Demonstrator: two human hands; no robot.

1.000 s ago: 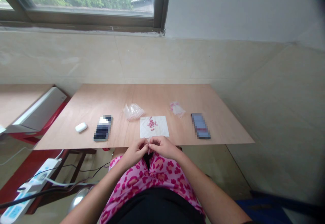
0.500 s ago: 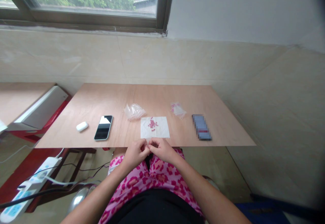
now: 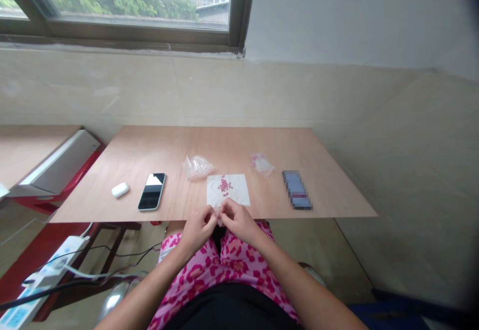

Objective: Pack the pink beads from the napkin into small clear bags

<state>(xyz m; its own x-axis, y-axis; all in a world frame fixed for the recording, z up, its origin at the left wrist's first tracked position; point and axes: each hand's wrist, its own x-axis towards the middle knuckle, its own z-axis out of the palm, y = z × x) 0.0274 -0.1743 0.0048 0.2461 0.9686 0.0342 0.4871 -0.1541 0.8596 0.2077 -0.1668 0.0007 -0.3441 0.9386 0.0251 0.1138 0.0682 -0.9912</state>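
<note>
Holds the left hand (image 3: pixel 200 227) and the right hand (image 3: pixel 238 221) close together at the lower centre of the frame, at the near edge of the wooden table (image 3: pixel 325 202) and above the patterned trousers (image 3: pixel 245 252). Grasps between thumbs and bent forefingers of both hands, as it seems, one small pale thing (image 3: pixel 220 217); cannot tell exactly what, because of small size and covering fingers. Probably uses such a tip-to-tip pinch for fine control, too small for the whole palm. Perhaps holds it so near to the body in order to look straight down at it.

Just above the hands, near the middle of the frame: small pink pieces (image 3: pixel 224 185), loose in a cluster on a white sheet (image 3: pixel 240 192). Probably put there to show clearly by colour and not to roll over the wood. Also easy to reach, just beyond the fingertips.

Above and left of the sheet: a crumpled clear bag (image 3: pixel 197 167). Above and right: a smaller clear bag (image 3: pixel 262 165) with pink marks, perhaps set apart so as not to mix with the other. Farther out, at left of the frame: a phone (image 3: pixel 152 191) and a white case (image 3: pixel 120 190); at right, a second phone (image 3: pixel 297 190) with blurred screen. Likely laid to both sides so as not to disturb the hands.
</note>
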